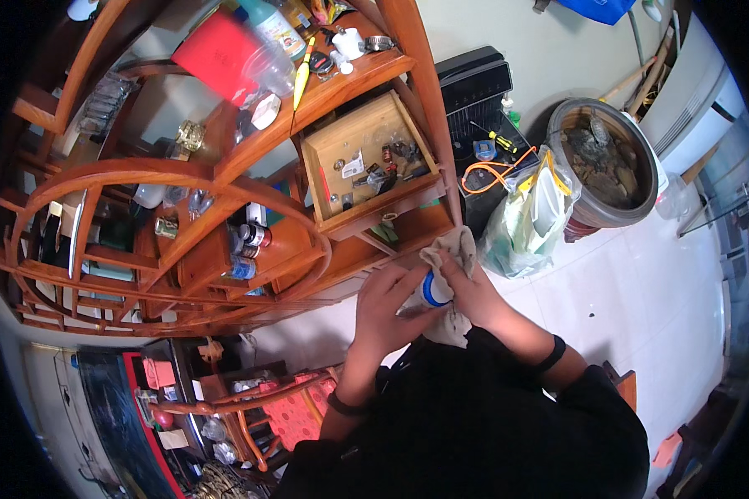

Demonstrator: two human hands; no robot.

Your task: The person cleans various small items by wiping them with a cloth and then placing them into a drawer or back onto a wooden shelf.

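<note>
In front of my body, my left hand (387, 309) is closed around a small white container with a blue band (430, 289). Much of the container is covered by fingers and fabric, so its exact kind is unclear. My right hand (474, 293) grips a beige cloth (450, 330) and presses it against the container; the cloth bunches above the fingers and hangs below them. Both hands are close together, just below an open wooden drawer (364, 218) holding small odds and ends.
A carved wooden display shelf (258, 158) fills the left side, with bottles, jars and a red box (216, 56). To the right stand a plastic bag (520, 229), a large round pot with stones (603, 212) and a black cabinet (474, 79) with a yellow screwdriver (503, 141). A wooden chair (250, 424) is lower left.
</note>
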